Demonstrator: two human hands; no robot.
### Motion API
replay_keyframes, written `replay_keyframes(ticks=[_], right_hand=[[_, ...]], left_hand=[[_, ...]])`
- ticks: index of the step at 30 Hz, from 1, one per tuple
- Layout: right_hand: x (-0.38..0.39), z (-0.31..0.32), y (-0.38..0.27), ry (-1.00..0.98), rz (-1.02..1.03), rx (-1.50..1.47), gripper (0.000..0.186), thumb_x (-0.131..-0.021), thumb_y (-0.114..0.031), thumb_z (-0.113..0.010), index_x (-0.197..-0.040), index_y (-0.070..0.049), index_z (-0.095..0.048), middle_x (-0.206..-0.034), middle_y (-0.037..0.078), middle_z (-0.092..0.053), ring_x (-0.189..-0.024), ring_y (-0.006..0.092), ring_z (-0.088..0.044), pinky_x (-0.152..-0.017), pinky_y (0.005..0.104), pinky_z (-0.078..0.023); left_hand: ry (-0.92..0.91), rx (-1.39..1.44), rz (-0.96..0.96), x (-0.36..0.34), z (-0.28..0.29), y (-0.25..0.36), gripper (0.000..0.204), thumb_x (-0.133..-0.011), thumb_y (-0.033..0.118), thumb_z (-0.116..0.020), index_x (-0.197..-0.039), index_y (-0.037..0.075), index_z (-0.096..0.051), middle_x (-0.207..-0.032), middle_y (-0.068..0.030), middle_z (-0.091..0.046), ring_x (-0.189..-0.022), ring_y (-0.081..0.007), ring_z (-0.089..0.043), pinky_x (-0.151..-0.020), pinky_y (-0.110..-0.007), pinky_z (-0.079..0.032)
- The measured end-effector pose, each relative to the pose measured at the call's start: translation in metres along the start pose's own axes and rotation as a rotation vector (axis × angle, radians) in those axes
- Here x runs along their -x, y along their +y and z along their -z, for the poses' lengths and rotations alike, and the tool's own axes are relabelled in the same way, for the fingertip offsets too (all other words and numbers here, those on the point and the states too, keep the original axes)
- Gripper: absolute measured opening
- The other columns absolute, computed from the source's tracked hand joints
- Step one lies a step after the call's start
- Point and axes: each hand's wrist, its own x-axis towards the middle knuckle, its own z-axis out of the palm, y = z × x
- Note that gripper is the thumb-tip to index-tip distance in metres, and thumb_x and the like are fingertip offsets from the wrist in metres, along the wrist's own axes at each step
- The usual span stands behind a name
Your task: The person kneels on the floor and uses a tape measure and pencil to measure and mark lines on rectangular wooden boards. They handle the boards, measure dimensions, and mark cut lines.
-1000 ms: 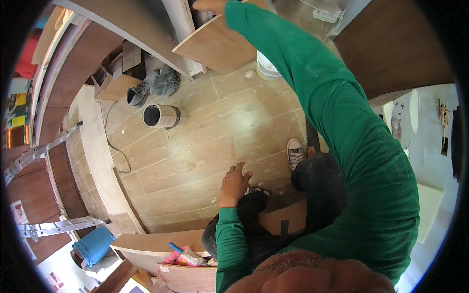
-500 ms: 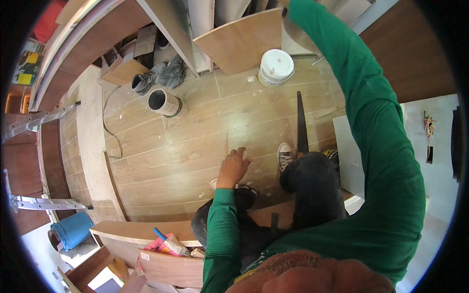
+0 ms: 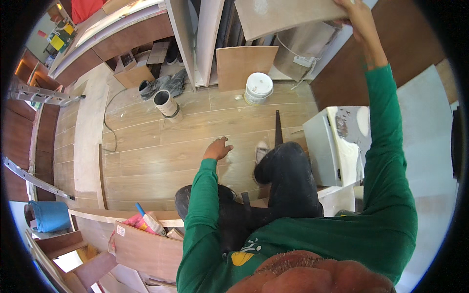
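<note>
Now the right hand (image 3: 359,19) has raised the board (image 3: 288,17) higher.

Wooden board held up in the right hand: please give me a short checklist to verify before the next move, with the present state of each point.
1. Right hand has a grip on the wooden board edge: ok.
2. Whole board in view: not ok, the top is cut off.
3. Left hand is free, open above the plank floor: ok.
4. White bucket stands apart from the feet: ok.
5. Black saw lies close by the shoe: not ok.
6. Footing steady: cannot tell.
</note>
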Motion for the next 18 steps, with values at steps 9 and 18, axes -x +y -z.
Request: replay_keyframes(ticks=[9, 18], right_hand=[[0.238, 0.073, -0.032, -0.018, 0.133, 0.222, 0.042, -0.094, -0.026, -0.08, -0.123, 0.003, -0.07, -0.106, 0.011, -0.075, -0.099, 0.0166, -0.069, -0.087, 0.0344, -0.055], [0.419, 0.033, 0.015, -1.089, 0.826, 0.459, 0.053, -0.091, -0.008, -0.065, -0.143, -0.008, -0.059, -0.156, 0.012, -0.057, -0.15, 0.0329, -0.049, -0.126, 0.0517, -0.037]], left_hand=[[0.068, 1.595, -0.152, 0.055, 0.024, 0.079, 0.106, -0.099, 0.081, -0.048, -0.167, 0.002, -0.029, -0.163, -0.0304, -0.043, -0.148, -0.0388, -0.049, -0.122, -0.051, -0.041], [0.313, 2.053, -0.265, 0.145, -0.021, 0.065, 0.082, -0.095, 0.061, -0.066, -0.147, -0.002, -0.056, -0.14, -0.0246, -0.064, -0.128, -0.0401, -0.064, -0.112, -0.054, -0.052]])
